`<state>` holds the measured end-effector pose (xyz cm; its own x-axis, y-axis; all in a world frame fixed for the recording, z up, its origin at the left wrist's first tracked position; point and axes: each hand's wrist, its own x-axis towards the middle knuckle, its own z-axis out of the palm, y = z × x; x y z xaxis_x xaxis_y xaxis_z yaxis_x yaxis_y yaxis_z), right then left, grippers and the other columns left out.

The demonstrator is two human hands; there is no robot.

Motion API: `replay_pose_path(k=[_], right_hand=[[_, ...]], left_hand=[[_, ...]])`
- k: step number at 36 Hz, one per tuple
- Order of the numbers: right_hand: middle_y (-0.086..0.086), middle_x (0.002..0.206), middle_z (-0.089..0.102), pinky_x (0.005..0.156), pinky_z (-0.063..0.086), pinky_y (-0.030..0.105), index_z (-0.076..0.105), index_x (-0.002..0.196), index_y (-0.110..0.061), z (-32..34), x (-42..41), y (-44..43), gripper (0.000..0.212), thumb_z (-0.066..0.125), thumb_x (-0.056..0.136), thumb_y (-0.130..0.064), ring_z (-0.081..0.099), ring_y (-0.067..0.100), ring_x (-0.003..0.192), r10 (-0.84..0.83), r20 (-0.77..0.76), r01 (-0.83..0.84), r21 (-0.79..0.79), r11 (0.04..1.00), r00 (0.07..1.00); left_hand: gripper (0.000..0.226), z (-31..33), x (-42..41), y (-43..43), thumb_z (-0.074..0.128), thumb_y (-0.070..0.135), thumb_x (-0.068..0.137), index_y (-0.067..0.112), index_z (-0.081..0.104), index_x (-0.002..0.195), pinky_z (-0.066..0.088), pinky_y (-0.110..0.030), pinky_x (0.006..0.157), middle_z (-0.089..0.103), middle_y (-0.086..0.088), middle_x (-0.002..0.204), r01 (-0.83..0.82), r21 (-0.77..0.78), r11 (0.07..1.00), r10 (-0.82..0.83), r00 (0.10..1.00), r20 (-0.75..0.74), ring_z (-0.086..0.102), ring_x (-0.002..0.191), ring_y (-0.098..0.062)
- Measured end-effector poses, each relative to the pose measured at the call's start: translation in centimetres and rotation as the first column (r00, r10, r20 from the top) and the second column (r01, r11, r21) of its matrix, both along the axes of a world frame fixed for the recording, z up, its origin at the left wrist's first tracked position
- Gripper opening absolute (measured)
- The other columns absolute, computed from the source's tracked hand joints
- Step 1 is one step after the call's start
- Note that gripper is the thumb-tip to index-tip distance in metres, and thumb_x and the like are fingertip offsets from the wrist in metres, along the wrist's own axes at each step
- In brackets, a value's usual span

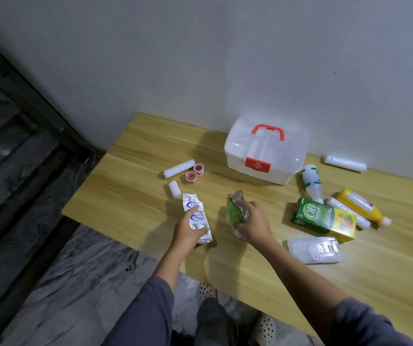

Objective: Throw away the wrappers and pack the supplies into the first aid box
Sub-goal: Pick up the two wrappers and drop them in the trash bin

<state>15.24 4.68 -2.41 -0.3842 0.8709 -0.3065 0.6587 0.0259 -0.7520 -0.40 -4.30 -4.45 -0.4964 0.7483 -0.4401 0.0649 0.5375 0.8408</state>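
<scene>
The white first aid box (265,156) with a red handle and red latch stands closed at the back of the wooden table (130,186). My left hand (188,228) grips a silver wrapper with blue print (196,216) lying on the table. My right hand (251,222) holds a crumpled green and silver wrapper (235,206), raised on its end. Two red tape rolls (195,172), a long white gauze roll (179,168) and a short white roll (174,189) lie left of the box.
Right of the box lie a clear bottle with green bands (311,181), a green and yellow carton (325,218), a yellow bottle (361,206), a white tube (349,212), a clear plastic packet (314,249) and a white roll by the wall (345,163). Marble floor lies left.
</scene>
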Motion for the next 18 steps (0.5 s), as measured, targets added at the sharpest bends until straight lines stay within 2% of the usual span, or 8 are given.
replay_pose_path(k=[4, 7, 9, 12, 16, 18], right_hand=[[0.007, 0.122, 0.049, 0.070, 0.045, 0.017, 0.048, 0.130, -0.017, 3.8, 0.4, 1.9, 0.062, 0.067, 0.074, 0.001, 0.051, 0.025, 0.108, 0.021, -0.066, -0.014, 0.113, 0.994, 0.998], [0.007, 0.126, 0.047, 0.083, 0.048, 0.026, 0.048, 0.130, -0.018, 6.7, 1.1, 3.7, 0.064, 0.069, 0.072, 0.002, 0.050, 0.024, 0.113, 0.008, -0.147, 0.019, 0.182, 0.983, 0.989], [0.007, 0.123, 0.047, 0.082, 0.045, 0.023, 0.047, 0.131, -0.018, 8.6, 2.0, 4.8, 0.065, 0.068, 0.073, 0.003, 0.049, 0.022, 0.111, -0.013, -0.174, 0.051, 0.217, 0.975, 0.985], [0.004, 0.116, 0.047, 0.081, 0.039, 0.017, 0.048, 0.131, -0.016, 11.4, 3.9, 6.5, 0.064, 0.067, 0.072, 0.003, 0.050, 0.021, 0.109, -0.087, -0.214, 0.143, 0.264, 0.954, 0.973], [0.011, 0.115, 0.048, 0.074, 0.032, 0.007, 0.050, 0.128, -0.014, 14.2, 7.6, 8.4, 0.066, 0.063, 0.067, 0.009, 0.051, 0.022, 0.100, -0.231, -0.268, 0.310, 0.303, 0.901, 0.935], [0.013, 0.116, 0.048, 0.068, 0.034, 0.004, 0.050, 0.127, -0.013, 15.4, 9.9, 8.9, 0.066, 0.062, 0.067, 0.010, 0.049, 0.017, 0.094, -0.317, -0.286, 0.401, 0.317, 0.859, 0.904]], left_hand=[[0.061, 3.2, 0.0, 2.2, 0.064, -0.006, 0.077, 0.019, 0.047, 0.130, 0.046, -0.024, 0.081, 0.057, -0.012, 0.122, -0.040, 0.122, 0.992, 0.044, 0.999, -0.032, 0.057, 0.100, -0.019], [0.063, 6.3, 0.2, 4.8, 0.063, -0.009, 0.078, 0.014, 0.043, 0.133, 0.048, -0.008, 0.073, 0.055, -0.008, 0.119, -0.036, 0.219, 0.975, 0.044, 0.999, -0.032, 0.056, 0.100, -0.018], [0.064, 8.4, 0.5, 6.7, 0.063, -0.009, 0.079, 0.014, 0.042, 0.135, 0.048, -0.011, 0.076, 0.054, -0.007, 0.120, -0.015, 0.272, 0.962, 0.026, 0.999, -0.039, 0.055, 0.104, -0.019], [0.066, 11.2, 1.4, 9.8, 0.065, -0.008, 0.077, 0.016, 0.043, 0.134, 0.046, -0.029, 0.087, 0.054, -0.008, 0.123, 0.066, 0.332, 0.941, -0.043, 0.996, -0.078, 0.055, 0.108, -0.022], [0.066, 13.8, 3.9, 14.4, 0.067, -0.008, 0.075, 0.013, 0.044, 0.133, 0.046, -0.020, 0.077, 0.055, -0.012, 0.125, 0.238, 0.380, 0.894, -0.198, 0.970, -0.141, 0.055, 0.102, -0.018], [0.066, 14.7, 5.9, 16.6, 0.067, -0.007, 0.076, 0.014, 0.043, 0.134, 0.045, -0.021, 0.077, 0.054, -0.011, 0.125, 0.318, 0.390, 0.865, -0.277, 0.948, -0.157, 0.054, 0.102, -0.018]])
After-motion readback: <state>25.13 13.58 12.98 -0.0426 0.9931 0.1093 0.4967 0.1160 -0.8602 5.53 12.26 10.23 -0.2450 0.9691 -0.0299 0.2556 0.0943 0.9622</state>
